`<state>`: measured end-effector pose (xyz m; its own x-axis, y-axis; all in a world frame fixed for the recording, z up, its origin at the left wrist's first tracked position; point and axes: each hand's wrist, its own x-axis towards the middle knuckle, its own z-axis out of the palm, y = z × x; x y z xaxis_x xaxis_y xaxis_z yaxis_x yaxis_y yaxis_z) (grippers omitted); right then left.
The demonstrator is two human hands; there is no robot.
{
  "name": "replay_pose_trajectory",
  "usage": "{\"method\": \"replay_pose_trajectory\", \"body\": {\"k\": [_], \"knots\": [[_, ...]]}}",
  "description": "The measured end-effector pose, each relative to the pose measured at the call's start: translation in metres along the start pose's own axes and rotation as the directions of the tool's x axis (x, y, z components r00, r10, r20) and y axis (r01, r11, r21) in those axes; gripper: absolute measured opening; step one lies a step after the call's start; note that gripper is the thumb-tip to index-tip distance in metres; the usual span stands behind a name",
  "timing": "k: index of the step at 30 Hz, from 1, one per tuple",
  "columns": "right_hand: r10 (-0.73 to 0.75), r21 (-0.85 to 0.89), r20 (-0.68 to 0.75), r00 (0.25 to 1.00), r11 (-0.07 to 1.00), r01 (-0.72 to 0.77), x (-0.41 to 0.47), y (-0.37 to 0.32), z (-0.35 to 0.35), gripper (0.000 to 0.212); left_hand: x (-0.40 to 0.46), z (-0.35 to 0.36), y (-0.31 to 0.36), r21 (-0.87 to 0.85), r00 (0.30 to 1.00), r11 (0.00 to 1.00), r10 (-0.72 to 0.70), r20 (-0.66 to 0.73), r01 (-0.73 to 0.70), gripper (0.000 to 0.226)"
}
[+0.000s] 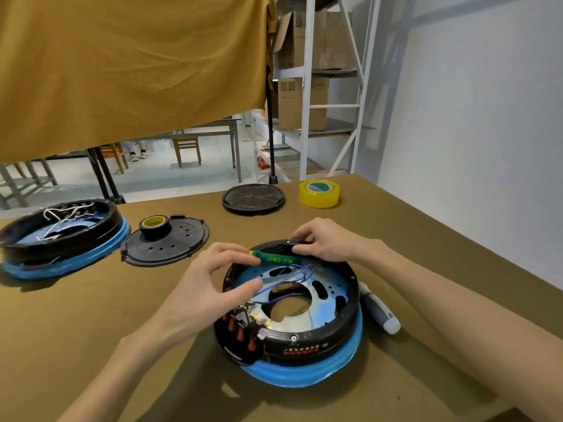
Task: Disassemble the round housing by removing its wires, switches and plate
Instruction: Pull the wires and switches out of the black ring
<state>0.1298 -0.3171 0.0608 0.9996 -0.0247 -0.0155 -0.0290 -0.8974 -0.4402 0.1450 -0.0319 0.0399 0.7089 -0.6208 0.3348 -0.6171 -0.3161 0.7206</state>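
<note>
The round black housing (316,339) with a blue lower ring sits on the table in front of me. Inside it lie a metal plate (323,295) with cut-outs and thin blue wires (292,280). A block of red switches (240,330) sits at its near-left rim. My left hand (213,287) pinches the end of a green screwdriver (278,259) that lies across the housing's far rim. My right hand (323,242) grips that far rim, with fingers over the screwdriver's other end.
A grey-and-white tool (380,312) lies right of the housing. A second housing (61,239) stands far left, beside a black cover (170,242) carrying a roll of black tape (154,226). Further back are another black disc (253,197) and yellow tape (319,193).
</note>
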Motion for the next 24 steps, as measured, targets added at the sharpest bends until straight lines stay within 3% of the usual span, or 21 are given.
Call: {"method": "replay_pose_trajectory", "body": {"k": [3,7,11,13,16,17,19,21,23,24], "knots": [[0.169,-0.107,-0.064,0.984,0.979,-0.175,-0.018,0.006,0.009,0.044,-0.008,0.01,-0.007,0.026,0.998,0.999,-0.047,0.048,0.046,0.065],[0.273,-0.141,-0.144,0.951,0.946,-0.292,-0.035,0.007,0.021,0.038,-0.017,0.037,-0.006,0.11,1.0,0.994,0.017,-0.025,-0.015,0.055],[0.168,-0.131,-0.265,0.949,0.969,-0.208,-0.035,-0.001,0.039,0.035,-0.018,0.031,-0.012,-0.108,0.961,0.992,0.031,-0.276,-0.063,0.027],[0.075,-0.109,-0.211,0.975,0.989,-0.1,-0.028,0.001,0.035,0.037,-0.016,0.023,-0.018,-0.21,0.911,0.976,-0.034,-0.412,-0.058,0.025],[-0.053,-0.06,-0.061,0.997,0.997,0.05,-0.014,0.002,0.02,0.037,-0.009,0.013,-0.035,-0.389,0.817,0.921,-0.249,-0.52,0.033,0.023],[-0.09,-0.074,-0.049,0.995,0.993,0.087,-0.009,0.001,0.016,0.038,-0.008,0.01,-0.042,-0.434,0.789,0.897,-0.328,-0.52,0.087,0.018],[-0.154,-0.111,-0.157,0.976,0.984,0.137,0.003,-0.007,0.012,0.036,-0.008,0.009,-0.054,-0.526,0.779,0.83,-0.449,-0.436,0.184,0.013],[-0.21,-0.001,-0.224,0.952,0.977,0.215,0.012,-0.022,0.012,0.027,-0.011,0.013,-0.06,-0.576,0.801,0.777,-0.503,-0.323,0.255,0.024],[-0.269,0.053,-0.044,0.962,0.961,0.271,0.017,-0.041,0.015,0.025,-0.013,0.017,-0.059,-0.547,0.837,0.783,-0.488,-0.247,0.295,0.033],[-0.284,-0.002,0.069,0.956,0.958,0.285,0.017,-0.049,0.019,0.03,-0.014,0.02,-0.057,-0.52,0.855,0.797,-0.471,-0.216,0.307,0.037]]}}
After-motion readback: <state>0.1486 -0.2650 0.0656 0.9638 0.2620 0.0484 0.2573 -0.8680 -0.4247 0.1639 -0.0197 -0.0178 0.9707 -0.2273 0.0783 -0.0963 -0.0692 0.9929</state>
